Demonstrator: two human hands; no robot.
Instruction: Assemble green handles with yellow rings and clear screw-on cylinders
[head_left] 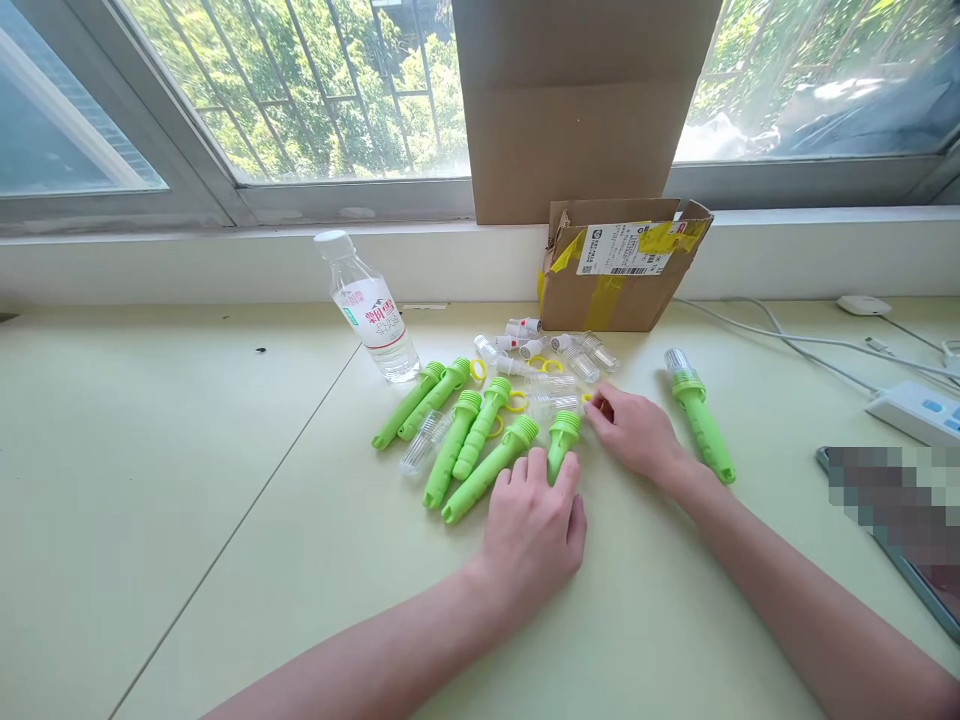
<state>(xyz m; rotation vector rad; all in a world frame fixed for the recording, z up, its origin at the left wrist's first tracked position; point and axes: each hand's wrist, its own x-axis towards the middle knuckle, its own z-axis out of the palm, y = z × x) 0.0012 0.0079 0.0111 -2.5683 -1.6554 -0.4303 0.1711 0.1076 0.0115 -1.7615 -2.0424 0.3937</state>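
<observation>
My left hand (536,520) is closed over a green threaded plastic handle (564,432) resting on the table; its lower part is hidden under my fingers. To the right, my right hand (634,430) pinches a small yellow ring (587,398), mostly covered by the fingertips. Several more green handles, such as this green handle (491,470), lie to the left of my left hand. Behind them are clear ribbed plastic tubes (553,403), small white-and-clear pieces (531,348) and loose yellow rings (516,401). One clear tube (425,442) lies among the handles.
A water bottle (375,320) stands behind the handles at left. An opened cardboard box (615,290) sits by the windowsill. On the right lie a green handle with a clear top (701,420), a power strip (919,410), cables (802,345) and a phone (892,530).
</observation>
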